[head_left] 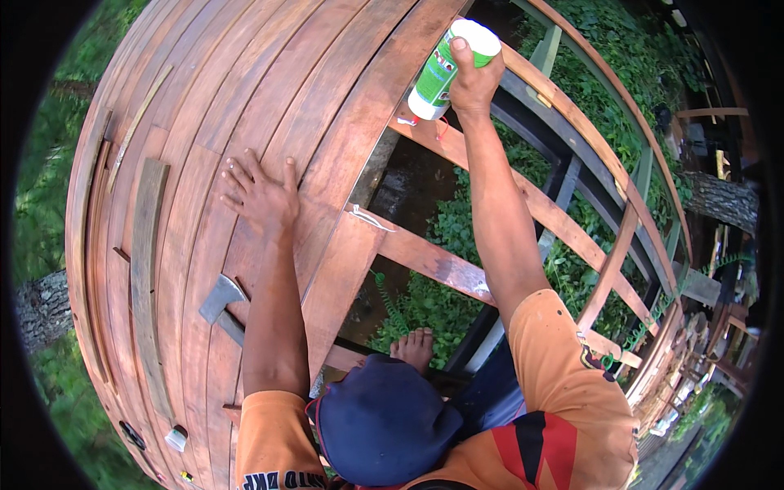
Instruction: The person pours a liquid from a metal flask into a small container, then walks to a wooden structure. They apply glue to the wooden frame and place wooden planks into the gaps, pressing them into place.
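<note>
My right hand (477,80) grips a green and white glue bottle (434,85) at its wide white base, thumb over the edge. The bottle is tilted with its red tip (411,121) down at a wooden joist (453,149), where some white glue shows. On the nearer joist (437,263) lies a white bead of glue (369,218) beside the deck edge. My left hand (265,196) lies flat on the reddish deck boards (196,204), fingers spread, holding nothing. Near my left forearm rests an axe head (220,299) with a dark handle, partly hidden behind the arm.
Open gaps between the joists show green plants and ground below. A bare foot (414,348) stands near the close gap. Loose wood strips (149,269) and a white cup-like object (175,438) lie on the left boards. Curved framing (604,139) runs along the right.
</note>
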A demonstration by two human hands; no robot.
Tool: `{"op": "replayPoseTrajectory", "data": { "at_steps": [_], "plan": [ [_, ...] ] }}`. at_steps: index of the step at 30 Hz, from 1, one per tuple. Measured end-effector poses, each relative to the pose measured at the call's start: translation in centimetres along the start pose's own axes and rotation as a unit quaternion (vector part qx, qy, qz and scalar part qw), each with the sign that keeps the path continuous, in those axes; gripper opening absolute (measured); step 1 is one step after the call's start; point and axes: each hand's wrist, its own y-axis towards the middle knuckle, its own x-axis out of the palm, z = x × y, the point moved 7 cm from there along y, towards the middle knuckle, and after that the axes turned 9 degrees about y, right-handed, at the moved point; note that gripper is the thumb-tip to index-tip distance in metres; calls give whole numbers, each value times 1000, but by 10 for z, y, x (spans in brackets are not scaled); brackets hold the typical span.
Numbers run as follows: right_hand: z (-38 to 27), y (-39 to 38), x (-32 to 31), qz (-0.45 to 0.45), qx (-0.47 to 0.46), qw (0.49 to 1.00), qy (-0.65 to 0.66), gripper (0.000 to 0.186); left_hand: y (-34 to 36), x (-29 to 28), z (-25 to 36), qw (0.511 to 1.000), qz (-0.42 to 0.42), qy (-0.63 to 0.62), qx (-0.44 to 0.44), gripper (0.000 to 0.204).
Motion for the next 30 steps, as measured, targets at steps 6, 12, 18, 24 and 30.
{"op": "replayPoseTrajectory", "data": {
  "at_steps": [6, 12, 18, 24, 30],
  "plan": [
    [-12, -3, -19, 34, 13, 999, 29, 56, 2, 1, 1, 1000, -1, 2, 5, 87],
    [-28, -14, -35, 42, 13, 998, -37, 60, 0, 1, -1, 1000, -3, 3, 2, 88],
    [-49, -45, -45, 19, 111, 987, -111, 84, 0, -6, 2, 999, -37, 20, 0, 88],
    [-75, -59, -61, -47, 142, 983, -107, 83, -2, -11, 2, 999, -34, 26, 1, 87],
    [-60, -125, -150, 244, 263, 918, 169, 61, -4, -5, -2, 1000, 0, 18, 17, 84]
  ]
}}
